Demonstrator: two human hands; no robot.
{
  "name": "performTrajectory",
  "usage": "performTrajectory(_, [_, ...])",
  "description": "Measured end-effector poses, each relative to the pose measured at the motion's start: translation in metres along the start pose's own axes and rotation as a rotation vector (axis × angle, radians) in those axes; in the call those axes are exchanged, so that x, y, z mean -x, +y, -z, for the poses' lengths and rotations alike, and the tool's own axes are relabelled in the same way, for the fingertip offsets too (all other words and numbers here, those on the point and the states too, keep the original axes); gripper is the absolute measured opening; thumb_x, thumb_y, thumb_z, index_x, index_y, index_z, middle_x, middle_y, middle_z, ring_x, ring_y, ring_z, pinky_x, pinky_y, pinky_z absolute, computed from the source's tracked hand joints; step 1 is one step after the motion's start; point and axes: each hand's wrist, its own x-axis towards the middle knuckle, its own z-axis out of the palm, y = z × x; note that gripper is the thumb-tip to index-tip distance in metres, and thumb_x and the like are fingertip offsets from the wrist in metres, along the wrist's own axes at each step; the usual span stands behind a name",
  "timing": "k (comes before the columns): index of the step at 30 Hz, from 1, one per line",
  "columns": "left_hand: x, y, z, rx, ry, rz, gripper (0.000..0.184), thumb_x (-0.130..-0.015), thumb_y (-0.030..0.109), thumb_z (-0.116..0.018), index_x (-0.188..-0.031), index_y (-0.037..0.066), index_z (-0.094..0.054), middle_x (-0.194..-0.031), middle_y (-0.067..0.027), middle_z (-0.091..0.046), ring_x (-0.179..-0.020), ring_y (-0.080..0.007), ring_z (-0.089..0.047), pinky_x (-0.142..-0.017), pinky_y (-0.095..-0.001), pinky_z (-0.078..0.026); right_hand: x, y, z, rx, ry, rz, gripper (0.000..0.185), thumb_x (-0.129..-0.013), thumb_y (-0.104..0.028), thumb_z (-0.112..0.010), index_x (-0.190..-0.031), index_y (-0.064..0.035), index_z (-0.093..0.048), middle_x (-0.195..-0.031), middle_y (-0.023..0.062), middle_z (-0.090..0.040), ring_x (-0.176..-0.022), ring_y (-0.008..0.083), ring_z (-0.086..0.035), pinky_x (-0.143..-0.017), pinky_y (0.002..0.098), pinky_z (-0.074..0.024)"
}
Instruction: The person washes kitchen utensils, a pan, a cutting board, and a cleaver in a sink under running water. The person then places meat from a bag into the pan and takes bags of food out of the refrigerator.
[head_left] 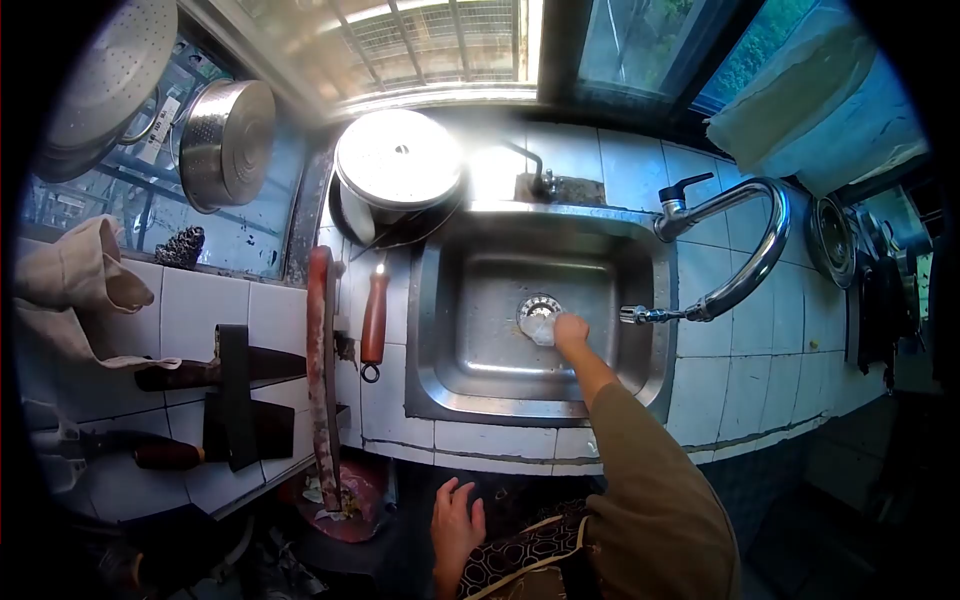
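My right hand [572, 331] reaches into the steel sink [490, 357], its fingers closed on a crumpled, translucent whitish piece [538, 330]. That piece lies over part of the round drain [541, 303] at the sink's middle; whether it is plastic or something else I cannot make out. Low in front of the counter, by the patterned apron, is my left hand [457, 522]. Its fingers are loosely bent and apart, with nothing in them. To the right of the sink, a curved chrome faucet [768, 250] points its spout over the basin.
A lidded pot [399, 165] stands at the sink's back left corner. Left of the sink lies a wooden-handled tool [374, 318]. Farther left are a cleaver [262, 426] and a steel pot [228, 145]. A pinkish basin [352, 515] sits below the counter.
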Motion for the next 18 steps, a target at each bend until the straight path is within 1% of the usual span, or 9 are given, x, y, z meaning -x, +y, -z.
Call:
performTrajectory(4, [0.001, -0.005, 0.003, 0.001, 0.004, -0.048, 0.027, -0.073, 0.012, -0.059, -0.098, 0.003, -0.056, -0.107, -0.0181, -0.049, -0.095, -0.0345, -0.052, -0.078, -0.0373, -0.044, 0.000, -0.003, 0.017, -0.081, -0.019, 0.125, 0.032, -0.072, -0.031, -0.056, -0.091, -0.0075, -0.064, -0.100, 0.0135, -0.060, -0.096, 0.0284, -0.057, -0.081, 0.0370, -0.0456])
performTrajectory(6, [0.005, -0.010, 0.008, 0.004, -0.002, -0.077, 0.027, -0.073, 0.012, -0.059, -0.098, 0.003, -0.056, -0.107, -0.0180, -0.050, -0.095, -0.0344, -0.052, -0.078, -0.0374, -0.044, -0.013, 0.004, 0.014, -0.357, 0.088, 0.021, 0.038, -0.070, -0.036, -0.054, -0.081, -0.0010, -0.065, -0.083, 0.0166, -0.063, -0.077, 0.0313, -0.061, -0.066, 0.0375, -0.0483])
performTrajectory(7, [0.006, -0.012, 0.012, 0.010, -0.004, -0.087, 0.027, -0.073, 0.012, -0.059, -0.098, 0.003, -0.056, -0.106, -0.0177, -0.050, -0.095, -0.0342, -0.052, -0.079, -0.0373, -0.044, -0.017, 0.008, 0.012, -0.361, 0.102, 0.013, 0.038, -0.070, -0.036, -0.054, -0.081, -0.0010, -0.065, -0.083, 0.0166, -0.063, -0.077, 0.0313, -0.061, -0.066, 0.0375, -0.0483])
performTrajectory(9, [0.010, -0.021, 0.016, 0.026, -0.005, -0.114, 0.027, -0.073, 0.012, -0.059, -0.098, 0.004, -0.055, -0.106, -0.0174, -0.050, -0.095, -0.0340, -0.052, -0.079, -0.0373, -0.044, -0.007, 0.008, 0.025, -0.232, -0.046, 0.225, 0.042, -0.067, -0.038, -0.056, -0.079, 0.0013, -0.064, -0.078, 0.0178, -0.063, -0.069, 0.0306, -0.061, -0.061, 0.0375, -0.0470])
performTrajectory(10, [0.013, -0.029, 0.018, 0.016, -0.007, -0.140, 0.027, -0.073, 0.011, -0.059, -0.098, 0.004, -0.055, -0.106, -0.0171, -0.050, -0.095, -0.0338, -0.052, -0.079, -0.0372, -0.044, 0.007, 0.006, 0.038, -0.449, -0.100, 0.140, 0.042, -0.066, -0.039, -0.058, -0.075, 0.0013, -0.064, -0.073, 0.0194, -0.062, -0.064, 0.0290, -0.060, -0.059, 0.0371, -0.0463])
performTrajectory(11, [0.016, -0.037, 0.021, 0.007, -0.009, -0.167, 0.027, -0.073, 0.011, -0.059, -0.099, 0.004, -0.055, -0.106, -0.0167, -0.050, -0.095, -0.0336, -0.052, -0.079, -0.0372, -0.044, 0.012, 0.007, 0.041, -0.448, -0.084, 0.132, 0.042, -0.066, -0.039, -0.058, -0.075, 0.0013, -0.064, -0.073, 0.0194, -0.062, -0.064, 0.0290, -0.060, -0.059, 0.0371, -0.0463])
performTrajectory(13, [0.022, -0.052, 0.030, 0.020, -0.016, -0.190, 0.027, -0.074, 0.012, -0.059, -0.099, 0.004, -0.055, -0.107, -0.0162, -0.050, -0.095, -0.0331, -0.051, -0.080, -0.0375, -0.043, 0.025, 0.006, 0.049, -0.368, -0.081, 0.126, 0.045, -0.067, -0.038, -0.060, -0.089, 0.0005, -0.063, -0.091, 0.0217, -0.060, -0.087, 0.0334, -0.058, -0.076, 0.0385, -0.0455])
performTrajectory(16, [0.038, -0.071, 0.050, 0.003, -0.016, -0.231, 0.026, -0.075, 0.013, -0.057, -0.100, 0.004, -0.054, -0.107, -0.0151, -0.049, -0.096, -0.0325, -0.050, -0.082, -0.0383, -0.041, 0.059, -0.002, 0.058, -0.391, 0.148, 0.091, 0.044, -0.069, -0.041, -0.059, -0.085, 0.0006, -0.063, -0.086, 0.0206, -0.061, -0.082, 0.0343, -0.059, -0.073, 0.0400, -0.0460])
performTrajectory(18, [0.049, -0.086, 0.064, 0.014, 0.023, -0.262, 0.025, -0.076, 0.011, -0.057, -0.100, 0.004, -0.054, -0.105, -0.0143, -0.050, -0.094, -0.0315, -0.051, -0.081, -0.0380, -0.042, 0.105, -0.017, 0.071, -0.387, 0.218, 0.180, 0.042, -0.073, -0.041, -0.057, -0.079, -0.0002, -0.063, -0.078, 0.0197, -0.062, -0.078, 0.0348, -0.060, -0.070, 0.0411, -0.0461])
